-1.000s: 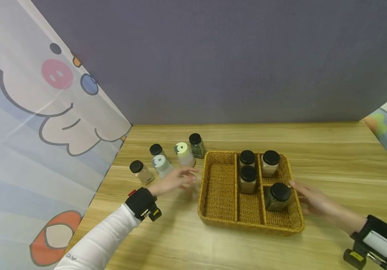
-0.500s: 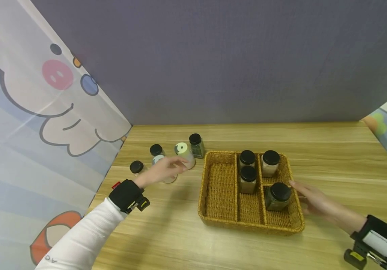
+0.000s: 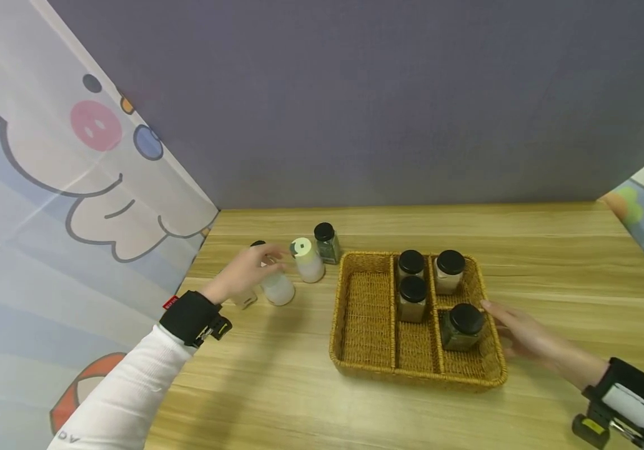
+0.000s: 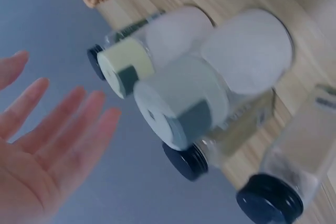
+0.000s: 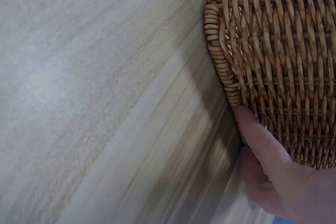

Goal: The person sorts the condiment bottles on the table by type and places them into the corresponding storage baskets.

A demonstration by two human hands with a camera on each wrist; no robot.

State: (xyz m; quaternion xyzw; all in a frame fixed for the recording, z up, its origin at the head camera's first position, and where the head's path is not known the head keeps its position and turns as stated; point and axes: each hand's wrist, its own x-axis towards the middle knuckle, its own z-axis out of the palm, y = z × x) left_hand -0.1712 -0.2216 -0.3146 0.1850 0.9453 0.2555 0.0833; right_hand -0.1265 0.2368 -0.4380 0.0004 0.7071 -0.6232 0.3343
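In the left wrist view, my left hand (image 4: pixel 47 150) has its fingers spread, with nothing between them. It is beside a white bottle with a pale blue-grey cap (image 4: pixel 181 103). In the head view that hand (image 3: pixel 241 270) overlaps this white bottle (image 3: pixel 278 289) and partly hides two black-lidded jars. To its right stands a white bottle with a yellow-green cap (image 3: pixel 306 259). My right hand (image 3: pixel 530 334) touches the right side of a divided wicker basket (image 3: pixel 366 319). In the right wrist view its straight fingers (image 5: pixel 265 142) lie along the basket's edge.
Several black-lidded jars stand in the basket's middle and right compartments, one of them a dark-filled jar (image 3: pixel 461 331). A green-filled jar (image 3: pixel 328 245) stands just beyond the basket's back left corner. A grey panel (image 3: pixel 383 106) rises behind the wooden table (image 3: pixel 277 387).
My left hand has moved left and slightly back, from beside the basket to over the bottles and jars. My right hand and the basket have stayed in place.
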